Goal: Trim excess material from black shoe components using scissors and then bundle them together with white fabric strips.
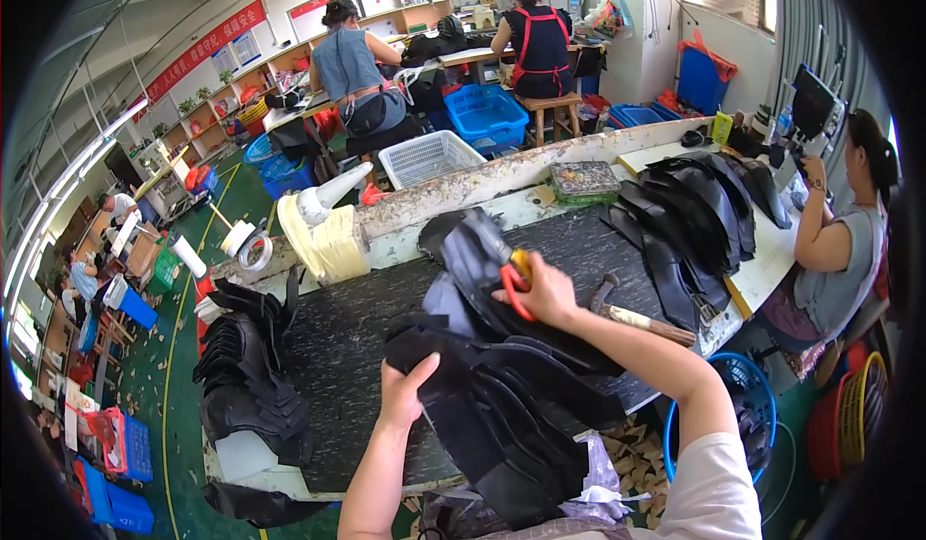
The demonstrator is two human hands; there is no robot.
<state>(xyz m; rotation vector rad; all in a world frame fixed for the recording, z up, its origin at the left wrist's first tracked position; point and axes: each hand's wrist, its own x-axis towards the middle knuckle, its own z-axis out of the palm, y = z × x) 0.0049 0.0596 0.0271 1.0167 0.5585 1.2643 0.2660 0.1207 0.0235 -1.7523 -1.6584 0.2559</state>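
Note:
My left hand (pixel 403 391) grips the edge of a fanned bundle of black leather-like pieces (pixel 492 415), thumb on top; the bundle hangs over the near edge of the bench. In my right hand (pixel 550 294) are red-handled scissors (pixel 514 291), together with a yellow-handled tool (pixel 521 262). That tool's grey end is smeared by motion, so its kind is unclear. Below it lie more black pieces (pixel 463 251) and a pale grey piece (pixel 446 304) on the dark bench mat (pixel 357 347). A hammer (pixel 632 318) with a wooden handle rests right of my right wrist.
Stacked black pieces lie at the left (pixel 251 376) and the far right (pixel 690 212). A yellow tape-wrapped form (pixel 328 241) and a speckled block (pixel 584 181) sit along the back ledge. A blue basket (pixel 769 415) stands at right, near a seated co-worker (pixel 839 241).

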